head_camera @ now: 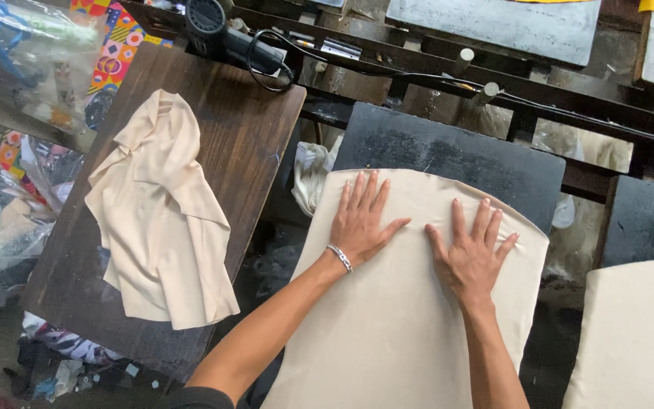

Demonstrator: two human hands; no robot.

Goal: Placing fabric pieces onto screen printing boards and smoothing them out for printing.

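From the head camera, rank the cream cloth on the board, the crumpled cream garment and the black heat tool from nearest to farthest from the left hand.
1. Cream cloth on the board: directly under the left hand, touching it.
2. Crumpled cream garment: to the left, on the dark wooden table.
3. Black heat tool: far end of that table, up and left.

Cream cloth (pixel 410 303) covers a black pallet (pixel 456 155); a second cream garment (pixel 160 220) lies on the dark brown table (pixel 244 113). Multicoloured patterned sheet (pixel 119 49) behind.
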